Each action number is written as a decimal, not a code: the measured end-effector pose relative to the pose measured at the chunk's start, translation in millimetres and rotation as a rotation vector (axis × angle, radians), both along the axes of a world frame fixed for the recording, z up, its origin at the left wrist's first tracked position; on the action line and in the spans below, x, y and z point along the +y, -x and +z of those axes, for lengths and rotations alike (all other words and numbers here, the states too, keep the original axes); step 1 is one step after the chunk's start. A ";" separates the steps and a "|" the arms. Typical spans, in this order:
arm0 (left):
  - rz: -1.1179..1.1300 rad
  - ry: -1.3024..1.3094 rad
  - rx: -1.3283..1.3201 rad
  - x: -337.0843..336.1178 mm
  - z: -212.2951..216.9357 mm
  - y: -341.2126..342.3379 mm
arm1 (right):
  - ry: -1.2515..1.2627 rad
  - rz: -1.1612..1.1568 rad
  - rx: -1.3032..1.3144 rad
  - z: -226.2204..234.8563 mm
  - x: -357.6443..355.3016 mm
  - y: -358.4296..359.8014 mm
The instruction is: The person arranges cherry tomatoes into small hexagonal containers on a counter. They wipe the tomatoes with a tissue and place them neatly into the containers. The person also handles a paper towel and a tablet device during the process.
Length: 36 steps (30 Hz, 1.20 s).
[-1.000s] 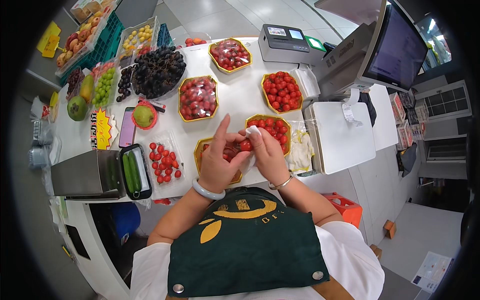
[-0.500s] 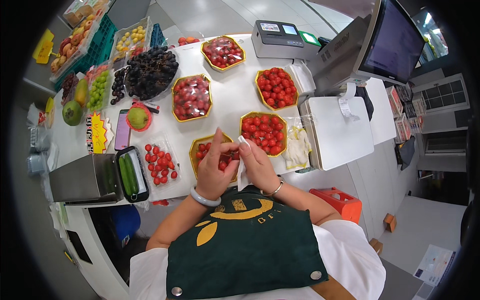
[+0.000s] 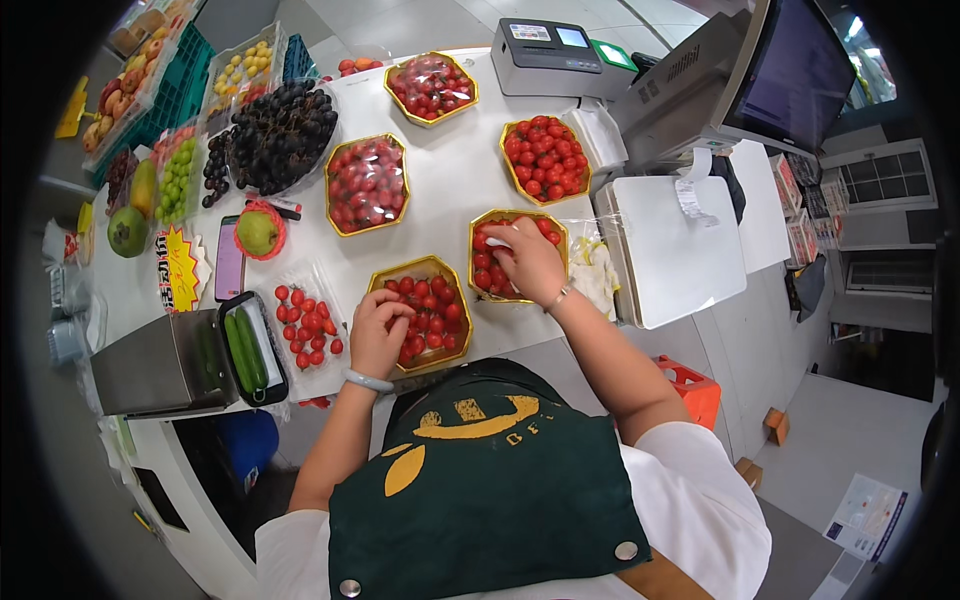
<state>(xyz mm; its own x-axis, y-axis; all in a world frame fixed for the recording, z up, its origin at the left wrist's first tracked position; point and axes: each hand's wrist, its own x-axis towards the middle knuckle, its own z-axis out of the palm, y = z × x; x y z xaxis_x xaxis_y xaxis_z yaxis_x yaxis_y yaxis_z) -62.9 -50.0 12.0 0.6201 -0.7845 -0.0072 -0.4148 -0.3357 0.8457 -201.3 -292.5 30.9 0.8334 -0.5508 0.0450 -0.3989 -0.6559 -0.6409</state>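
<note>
My right hand (image 3: 532, 262) reaches over a gold tray of cherry tomatoes (image 3: 487, 271), its fingers closed on a small white tissue (image 3: 496, 242). At the left rim of another gold cherry tomato tray (image 3: 458, 348), my left hand (image 3: 376, 338) has its fingers curled inward; whatever they may hold is hidden. Its tomatoes leave part of the tray's far bottom bare. Farther back are a third uncovered tomato tray (image 3: 543, 160) and two film-covered ones, a nearer (image 3: 367, 185) and a farther (image 3: 431, 88). A clear box of cherry tomatoes (image 3: 305, 328) lies left of my left hand.
Crumpled white gloves (image 3: 592, 277) lie beside a white scale plate (image 3: 680, 255) on the right. Black grapes (image 3: 284, 140), a phone (image 3: 230, 262), a netted green fruit (image 3: 258, 232) and packed cucumbers (image 3: 247, 350) occupy the left. A printer (image 3: 548, 62) stands behind.
My hands have parted from over the near tray. The right moved right and forward with the tissue to the neighbouring tray; the left moved left to the near tray's rim.
</note>
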 end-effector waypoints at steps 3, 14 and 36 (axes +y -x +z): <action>0.013 -0.006 -0.127 -13.1 15.9 1.6 | 0.067 0.072 0.178 -6.6 -7.3 -18.2; -0.007 0.234 0.417 -43.6 26.5 20.9 | -1.287 -0.105 0.029 29.6 9.3 8.4; -0.069 -0.063 -0.156 -27.3 16.2 -1.8 | 0.260 -0.078 0.391 -12.4 1.4 -21.9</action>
<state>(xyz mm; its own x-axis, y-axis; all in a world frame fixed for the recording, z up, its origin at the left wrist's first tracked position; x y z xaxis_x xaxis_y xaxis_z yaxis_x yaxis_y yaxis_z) -61.1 -77.4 28.2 0.5626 -0.8260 0.0342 -0.5629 -0.3525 0.7476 -179.4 -291.0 18.5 0.7720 -0.6243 -0.1193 -0.6318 -0.7331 -0.2519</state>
